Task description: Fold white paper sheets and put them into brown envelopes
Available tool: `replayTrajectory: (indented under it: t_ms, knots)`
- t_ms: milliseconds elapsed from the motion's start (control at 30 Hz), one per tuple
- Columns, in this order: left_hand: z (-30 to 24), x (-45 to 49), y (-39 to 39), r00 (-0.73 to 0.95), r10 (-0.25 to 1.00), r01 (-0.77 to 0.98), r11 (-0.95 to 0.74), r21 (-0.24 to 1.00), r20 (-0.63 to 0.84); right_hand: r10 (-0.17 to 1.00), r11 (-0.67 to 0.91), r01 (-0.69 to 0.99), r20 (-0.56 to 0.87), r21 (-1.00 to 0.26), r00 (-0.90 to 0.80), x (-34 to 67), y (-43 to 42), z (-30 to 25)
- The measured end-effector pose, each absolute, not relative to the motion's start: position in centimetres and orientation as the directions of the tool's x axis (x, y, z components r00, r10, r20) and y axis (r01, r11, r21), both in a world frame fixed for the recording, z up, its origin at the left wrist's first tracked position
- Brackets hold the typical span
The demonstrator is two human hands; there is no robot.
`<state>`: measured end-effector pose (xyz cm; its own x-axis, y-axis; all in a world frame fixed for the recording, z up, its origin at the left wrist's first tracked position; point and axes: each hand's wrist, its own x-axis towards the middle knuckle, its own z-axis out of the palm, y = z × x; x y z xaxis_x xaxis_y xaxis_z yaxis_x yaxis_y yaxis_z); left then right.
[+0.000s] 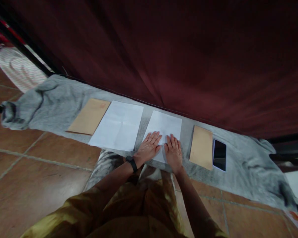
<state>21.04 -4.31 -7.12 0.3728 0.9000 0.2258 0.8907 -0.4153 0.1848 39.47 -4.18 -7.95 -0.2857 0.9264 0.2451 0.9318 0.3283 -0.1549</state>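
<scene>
Both palms lie flat on a white sheet of paper [164,121] with faint fold creases. My left hand [149,145], with a dark watch [131,163] on its wrist, rests on the lower left part, fingers stretched out. On the lower right part lies my right hand [173,152], its fingers also straight. Neither hand holds anything. To the left is a second, larger-looking creased white sheet [118,125], touching or slightly overlapping a brown envelope [90,116]. Another brown envelope [201,147] lies to the right of my right hand.
A phone [219,154] with a dark screen lies beside the right envelope. Everything sits on a narrow surface covered by a grey cloth [248,165], bunched at both ends. A dark red curtain-like fabric [188,66] rises behind it. Tiled floor [57,178] shows below.
</scene>
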Motion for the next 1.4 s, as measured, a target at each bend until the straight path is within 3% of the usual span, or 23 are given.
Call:
replayTrajectory:
  t_ms: [467, 800, 1300, 1400]
  knots:
    - [-4.9, 20.2, -6.2, 0.412, 0.906, 0.901, -0.421, 0.106, 0.096, 0.914, 0.348, 0.919, 0.285, -0.187, -0.288, 39.7, -4.3, -8.8]
    - [-4.8, 22.8, 0.3, 0.493, 0.860, 0.844, -0.510, 0.165, 0.135, 0.934, 0.317, 0.931, 0.228, -0.179, -0.274, 39.3, -4.2, -8.1]
    - [-6.5, 20.0, 7.2, 0.262, 0.950, 0.942, -0.290, 0.170, 0.170, 0.939, 0.303, 0.928, 0.233, -0.217, -0.252, 39.1, -4.2, -7.5]
    - [-6.3, 21.2, 7.2, 0.322, 0.928, 0.919, -0.354, 0.175, 0.188, 0.942, 0.297, 0.929, 0.229, -0.221, -0.246, 39.0, -4.2, -7.3]
